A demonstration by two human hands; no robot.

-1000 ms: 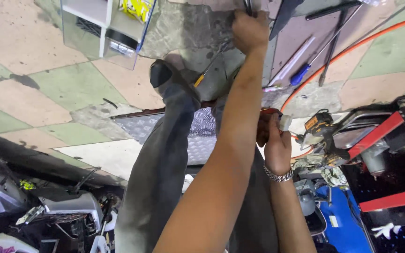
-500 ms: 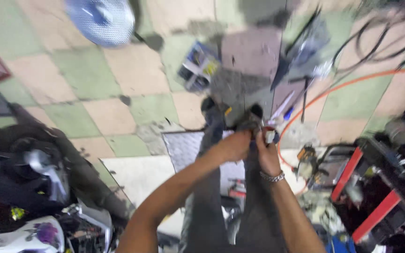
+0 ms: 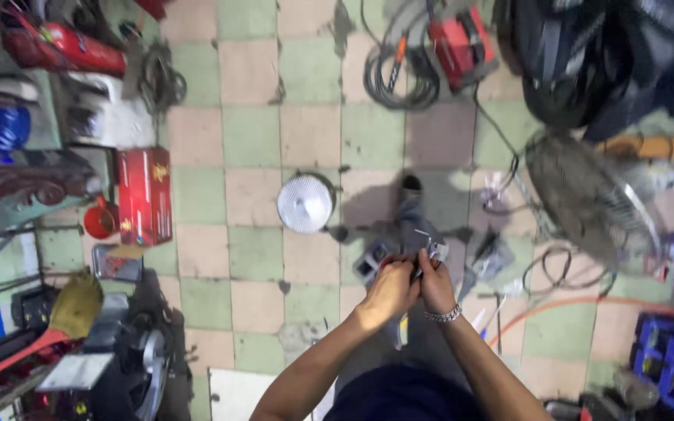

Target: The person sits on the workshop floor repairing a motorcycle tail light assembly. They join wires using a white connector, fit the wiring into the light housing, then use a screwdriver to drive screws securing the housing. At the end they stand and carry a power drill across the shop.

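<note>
Both of my hands meet over the tiled floor (image 3: 255,140): left hand (image 3: 390,290) and right hand (image 3: 436,284) clenched together on a small metal part (image 3: 428,243), held mid-air. From what I see, the work on it looks unfinished; a round silver lid (image 3: 305,203) lies further left.

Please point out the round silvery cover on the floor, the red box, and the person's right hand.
round silvery cover (image 3: 306,203): head view, middle of its ribbed face.
red box (image 3: 144,195): head view, centre of its top face.
right hand (image 3: 436,282): head view, back of the hand above the bracelet.
</note>
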